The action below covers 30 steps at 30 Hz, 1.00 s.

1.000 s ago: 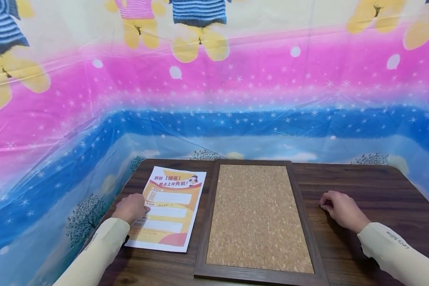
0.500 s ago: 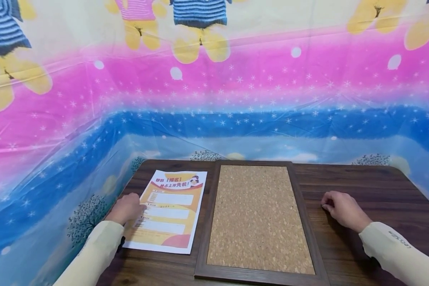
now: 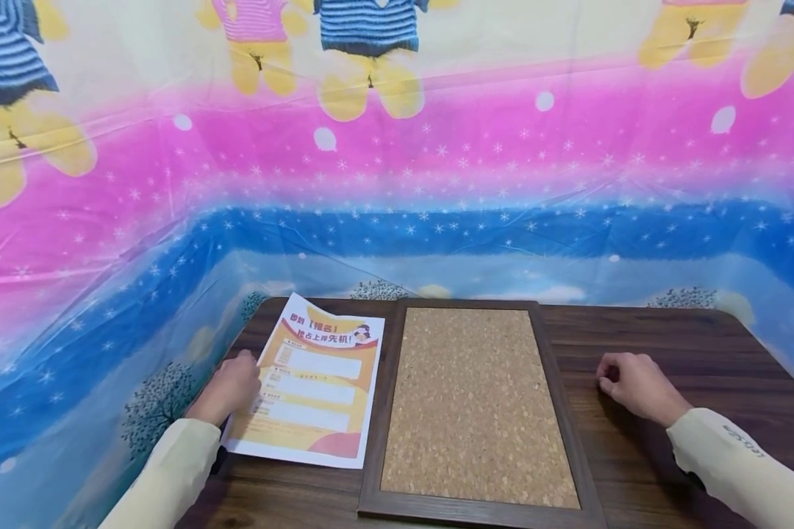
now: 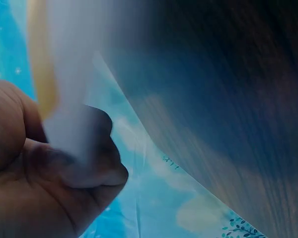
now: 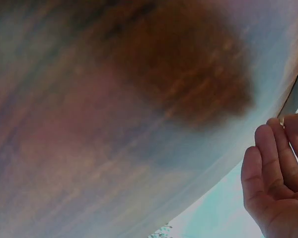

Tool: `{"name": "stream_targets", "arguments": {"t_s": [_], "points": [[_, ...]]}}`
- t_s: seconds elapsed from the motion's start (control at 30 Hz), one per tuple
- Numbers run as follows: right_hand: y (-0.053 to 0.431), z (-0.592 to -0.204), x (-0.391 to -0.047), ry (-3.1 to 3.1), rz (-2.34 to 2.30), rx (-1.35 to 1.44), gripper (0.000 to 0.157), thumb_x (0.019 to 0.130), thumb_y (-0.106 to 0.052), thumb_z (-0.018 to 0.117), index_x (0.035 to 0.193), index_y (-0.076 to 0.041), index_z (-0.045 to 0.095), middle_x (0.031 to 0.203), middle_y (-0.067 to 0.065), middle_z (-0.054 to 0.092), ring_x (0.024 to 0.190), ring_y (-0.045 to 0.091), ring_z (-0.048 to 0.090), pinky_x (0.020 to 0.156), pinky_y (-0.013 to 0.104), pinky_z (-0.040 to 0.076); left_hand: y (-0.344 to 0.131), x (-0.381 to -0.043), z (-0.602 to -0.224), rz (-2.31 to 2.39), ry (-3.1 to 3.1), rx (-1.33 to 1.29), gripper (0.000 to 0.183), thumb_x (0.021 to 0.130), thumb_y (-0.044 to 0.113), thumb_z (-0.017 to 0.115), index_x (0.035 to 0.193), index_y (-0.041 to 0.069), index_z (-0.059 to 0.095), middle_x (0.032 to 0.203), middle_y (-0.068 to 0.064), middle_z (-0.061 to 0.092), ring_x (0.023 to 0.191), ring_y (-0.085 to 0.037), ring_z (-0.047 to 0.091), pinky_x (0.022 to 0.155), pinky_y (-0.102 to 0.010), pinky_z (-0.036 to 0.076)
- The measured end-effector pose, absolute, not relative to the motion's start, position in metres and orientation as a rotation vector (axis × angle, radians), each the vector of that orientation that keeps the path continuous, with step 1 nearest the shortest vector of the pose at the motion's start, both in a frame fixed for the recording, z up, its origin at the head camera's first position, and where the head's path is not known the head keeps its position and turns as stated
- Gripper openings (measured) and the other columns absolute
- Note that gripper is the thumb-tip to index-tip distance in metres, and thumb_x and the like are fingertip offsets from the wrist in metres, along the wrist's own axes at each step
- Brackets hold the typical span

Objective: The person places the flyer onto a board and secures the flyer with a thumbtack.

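Observation:
A printed paper poster in yellow, orange and white lies at the left of the table, its upper left corner raised. My left hand grips its left edge. In the left wrist view, the blurred paper runs down into the curled fingers of that hand. Right of the poster is a cork board in a dark brown frame. My right hand is beyond the board's right side, low over the table. In the right wrist view, its thumb and index finger pinch a tiny shiny gold piece, mostly hidden.
Everything lies on a dark wood-grain table with rounded far corners. A pink and blue patterned cloth hangs behind the table and along its sides. The poster's right edge is close to the board's frame.
My left hand has drawn slightly left and up along the poster's edge. The poster's upper left corner has lifted, and its lower right corner has shifted right toward the board. My right hand has barely moved.

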State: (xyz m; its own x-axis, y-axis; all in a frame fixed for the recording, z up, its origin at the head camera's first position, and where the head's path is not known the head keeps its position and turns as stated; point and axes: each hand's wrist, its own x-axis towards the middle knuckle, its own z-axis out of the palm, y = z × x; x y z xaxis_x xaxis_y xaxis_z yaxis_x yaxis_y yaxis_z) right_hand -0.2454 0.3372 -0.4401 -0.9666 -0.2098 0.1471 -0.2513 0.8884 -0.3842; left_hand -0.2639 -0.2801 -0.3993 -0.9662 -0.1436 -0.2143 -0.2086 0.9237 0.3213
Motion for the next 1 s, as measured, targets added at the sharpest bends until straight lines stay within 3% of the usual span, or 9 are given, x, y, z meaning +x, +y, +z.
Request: {"name": "stream_targets", "arguments": {"t_s": [0.17,0.53,1.0], "points": [[0.336,-0.436,-0.246,-2.963,0.636,0.350,0.010,0.083,-0.003,0.068,0.081,-0.010,0.062,0.074,0.001,0.055,0.062,0.016,0.047,0.054,0.032,0.040,-0.280,-0.262,-0.400,0.578,2.940,-0.288,0.035,0.100,0.006,0.038,0.127,-0.016,0.032,0.100,-0.028,0.052,0.083,-0.031,0.055,0.069,-0.044,0.047],[0.337,-0.420,-0.250,-2.906,0.648,0.398,0.008,0.082,-0.002,0.067,0.082,-0.010,0.064,0.074,-0.001,0.057,0.060,0.014,0.049,0.052,0.031,0.041,-0.282,-0.257,-0.390,0.676,3.057,-0.304,0.019,0.102,0.006,0.037,0.112,-0.009,0.040,0.087,-0.020,0.052,0.072,-0.027,0.054,0.057,-0.035,0.042],[0.339,-0.411,-0.252,-2.863,0.609,0.431,0.008,0.082,-0.003,0.067,0.080,-0.010,0.064,0.071,-0.003,0.057,0.060,0.013,0.049,0.051,0.030,0.041,-0.273,-0.252,-0.371,0.775,3.045,-0.309,0.021,0.103,0.010,0.032,0.114,-0.006,0.041,0.092,-0.020,0.051,0.076,-0.028,0.052,0.058,-0.033,0.040]]}}
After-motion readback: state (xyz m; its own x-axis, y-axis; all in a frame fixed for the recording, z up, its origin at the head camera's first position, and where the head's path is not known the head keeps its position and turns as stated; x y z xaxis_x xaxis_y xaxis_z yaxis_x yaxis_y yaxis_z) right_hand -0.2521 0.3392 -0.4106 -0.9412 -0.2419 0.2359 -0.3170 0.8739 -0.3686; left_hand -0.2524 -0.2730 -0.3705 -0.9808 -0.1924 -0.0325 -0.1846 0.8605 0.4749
